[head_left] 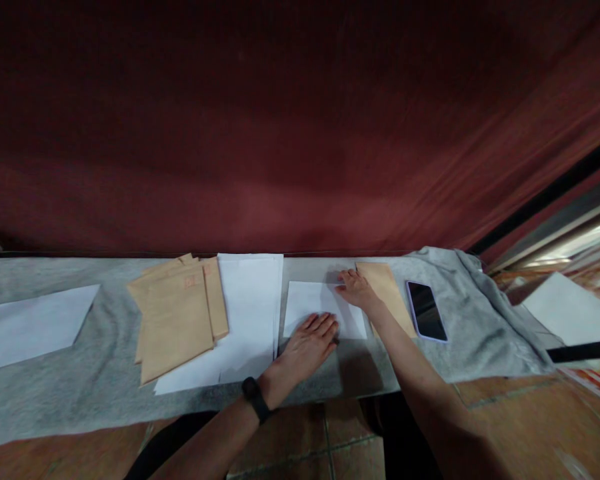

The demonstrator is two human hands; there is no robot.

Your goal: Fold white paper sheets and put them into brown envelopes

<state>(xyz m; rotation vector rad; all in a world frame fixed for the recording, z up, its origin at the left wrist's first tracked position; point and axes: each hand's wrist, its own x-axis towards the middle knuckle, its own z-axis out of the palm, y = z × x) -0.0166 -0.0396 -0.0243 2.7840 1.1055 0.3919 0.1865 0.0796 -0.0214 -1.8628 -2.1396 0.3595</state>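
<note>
A white sheet of paper [307, 299], smaller than the sheets beside it and perhaps folded, lies flat on the grey cloth in front of me. My left hand [313, 340] rests flat on its near edge, fingers stretched out, a dark band on the wrist. At the paper's far right corner is my right hand [355, 288], its fingers spread and touching the sheet. Just right of that hand lies a brown envelope [393, 293], partly covered by my right forearm. Neither hand grips anything that I can see.
Left of the paper are larger white sheets [253, 293], overlapped by a pile of brown envelopes [175, 320]. A phone [427, 311] lies at right. Another white sheet [30, 323] is far left. A dark red curtain [300, 133] hangs behind the cloth-covered surface [105, 393].
</note>
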